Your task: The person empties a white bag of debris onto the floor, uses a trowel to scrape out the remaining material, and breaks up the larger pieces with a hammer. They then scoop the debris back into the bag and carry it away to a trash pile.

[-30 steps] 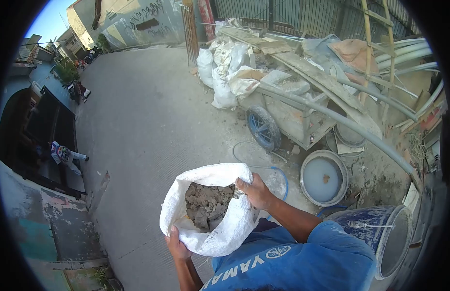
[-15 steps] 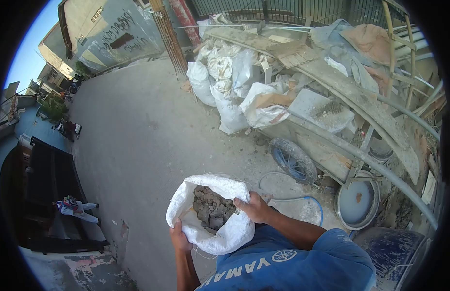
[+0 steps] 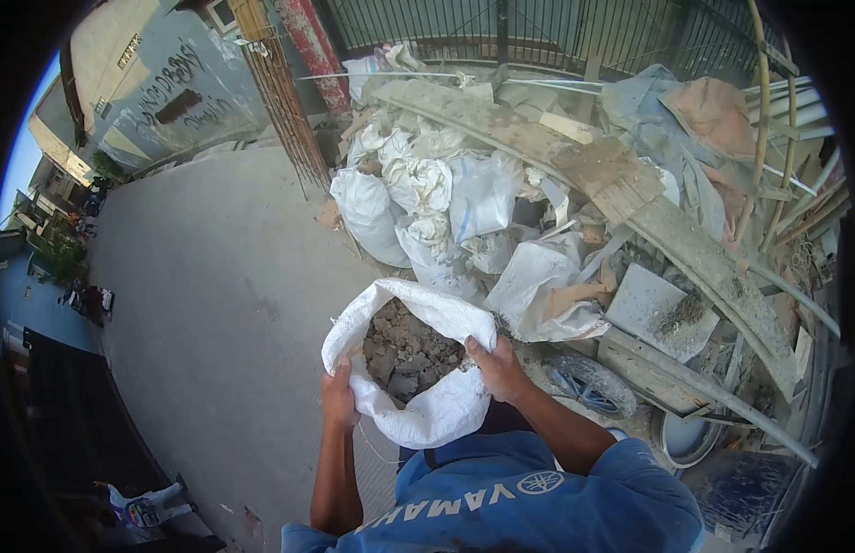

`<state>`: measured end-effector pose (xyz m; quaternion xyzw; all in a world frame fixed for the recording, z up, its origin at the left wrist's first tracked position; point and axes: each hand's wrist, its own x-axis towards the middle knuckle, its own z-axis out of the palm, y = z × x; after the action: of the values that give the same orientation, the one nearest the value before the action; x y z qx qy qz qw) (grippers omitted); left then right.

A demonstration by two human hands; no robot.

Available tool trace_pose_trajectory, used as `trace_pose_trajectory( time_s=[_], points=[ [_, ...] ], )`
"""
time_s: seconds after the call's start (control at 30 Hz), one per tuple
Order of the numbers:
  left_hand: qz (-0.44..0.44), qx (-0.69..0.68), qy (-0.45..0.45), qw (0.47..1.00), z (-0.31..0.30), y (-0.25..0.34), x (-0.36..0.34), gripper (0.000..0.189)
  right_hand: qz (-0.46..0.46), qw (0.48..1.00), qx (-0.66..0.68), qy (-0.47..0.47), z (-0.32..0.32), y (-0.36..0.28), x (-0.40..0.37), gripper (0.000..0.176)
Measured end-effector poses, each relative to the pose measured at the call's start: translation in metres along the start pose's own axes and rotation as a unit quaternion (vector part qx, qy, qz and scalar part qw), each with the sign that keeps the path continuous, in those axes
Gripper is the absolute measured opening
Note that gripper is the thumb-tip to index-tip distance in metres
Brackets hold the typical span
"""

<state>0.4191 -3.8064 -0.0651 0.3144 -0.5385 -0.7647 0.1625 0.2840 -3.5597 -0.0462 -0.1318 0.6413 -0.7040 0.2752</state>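
A white woven sack (image 3: 437, 419) hangs in front of my body with its mouth wide. Inside it lies grey-brown rubble (image 3: 407, 355), in lumps and crumbs. My left hand (image 3: 339, 394) grips the rolled rim on the left side. On the right side, my right hand (image 3: 497, 370) is closed on the rim, thumb on the inner edge. The lower part of the sack is hidden below its rim. Just beyond it stand filled white sacks (image 3: 368, 217) in a heap.
A dusty plank (image 3: 501, 120) and a long pole (image 3: 722, 396) lie across the heap. A wheel (image 3: 591, 382) and a basin (image 3: 690, 438) of greyish liquid are at the right. Bundled rods (image 3: 285, 120) lean at the back. Another person (image 3: 146, 509) is at lower left.
The pile of white sacks is now closer, and the view has shifted so the wheel and basin sit lower. Both hands still hold the rubble-filled sack, which appears slightly higher.
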Motion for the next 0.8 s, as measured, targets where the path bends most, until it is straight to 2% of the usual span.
trace_pose_trajectory(
  time_s=[0.13,0.2,0.23,0.27,0.3,0.4,0.53,0.6,0.73,0.8],
  points=[
    [-0.021,0.071,-0.035,0.997,0.022,0.054,0.143,0.039,0.000,0.999,0.014,0.048,0.012,-0.008,0.105,0.040],
    [0.010,0.048,-0.065,0.997,0.039,0.080,0.207,0.039,-0.005,0.998,0.032,0.059,0.017,-0.018,0.158,0.039],
    [0.004,0.053,-0.065,0.996,0.045,0.087,0.230,0.039,-0.038,0.996,0.039,0.066,0.021,-0.023,0.185,0.039],
    [0.033,0.035,-0.073,0.996,0.060,0.100,0.268,0.037,-0.086,0.993,0.043,0.075,0.019,-0.030,0.223,0.038],
    [0.059,0.019,-0.083,0.995,0.074,0.114,0.304,0.035,-0.094,0.991,0.060,0.074,0.019,-0.035,0.255,0.040],
    [0.061,-0.003,-0.111,0.992,0.092,0.154,0.392,0.035,-0.082,0.994,0.022,0.072,0.025,-0.068,0.339,0.041],
    [0.053,-0.030,-0.125,0.990,0.111,0.194,0.506,0.035,-0.121,0.984,0.065,0.116,0.038,-0.095,0.449,0.042],
    [0.038,-0.052,-0.172,0.983,0.111,0.206,0.573,0.035,-0.112,0.985,0.023,0.132,0.046,-0.109,0.499,0.044],
    [-0.038,0.023,-0.212,0.976,0.116,0.218,0.695,0.034,-0.045,0.980,-0.063,0.182,0.054,-0.114,0.608,0.054],
    [-0.069,0.053,-0.223,0.971,0.117,0.212,0.760,0.034,0.095,0.968,-0.128,0.193,0.056,-0.104,0.660,0.049]
  ],
)
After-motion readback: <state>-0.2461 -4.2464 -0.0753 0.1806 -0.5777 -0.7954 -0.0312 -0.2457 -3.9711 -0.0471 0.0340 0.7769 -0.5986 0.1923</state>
